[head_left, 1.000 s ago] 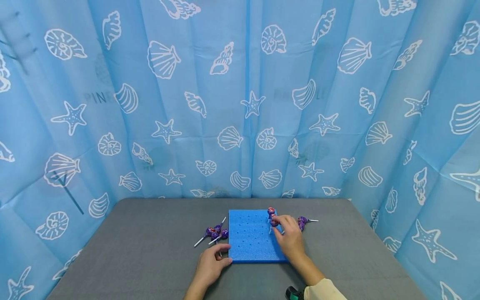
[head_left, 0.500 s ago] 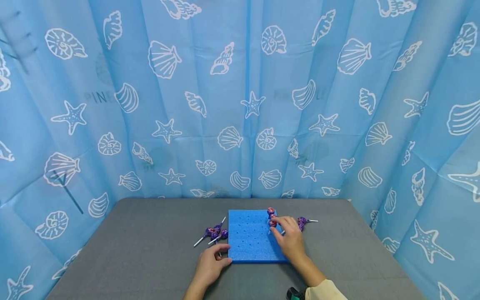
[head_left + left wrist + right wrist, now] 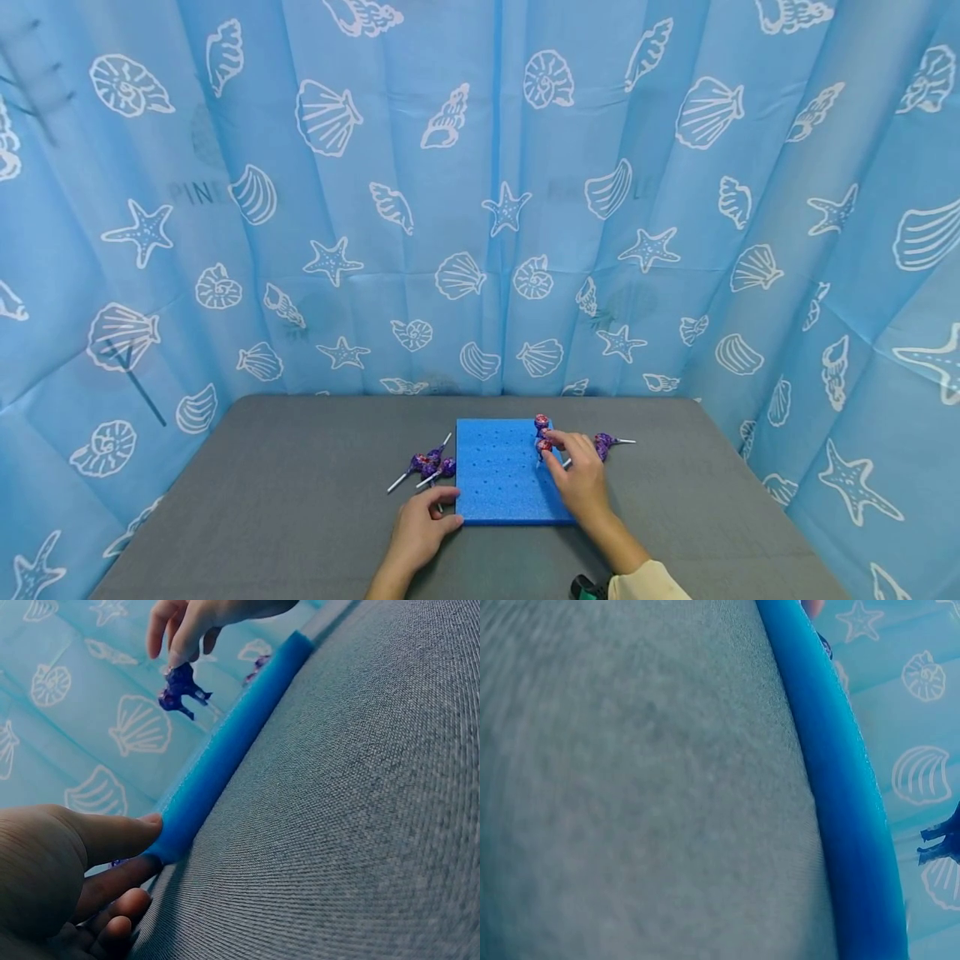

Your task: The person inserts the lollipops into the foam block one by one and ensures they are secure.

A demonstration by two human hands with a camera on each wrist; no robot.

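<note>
A blue foam board (image 3: 502,492) dotted with small holes lies on the table. At its left front corner my left hand (image 3: 422,527) touches the edge with thumb and index finger; in the left wrist view the other fingers (image 3: 120,930) curl loosely. My right hand (image 3: 583,479) reaches over the board's right side and pinches a purple-and-red wrapped lollipop (image 3: 543,447) by its head. Just behind, another lollipop (image 3: 542,422) stands upright at the board's far right. The right wrist view shows the board's side (image 3: 840,795) and dark wrapper ends (image 3: 941,840), with the right hand out of sight.
Several loose lollipops (image 3: 429,463) lie to the left of the board, beside the left hand. More lollipops (image 3: 602,446) lie past the right hand. The grey table (image 3: 300,492) ends at a blue shell-patterned curtain (image 3: 420,208). A dark object (image 3: 588,587) sits at the right sleeve.
The right hand has shifted very slightly to the left with the pinched lollipop. The left hand stays at the board's corner, and the board looks still.
</note>
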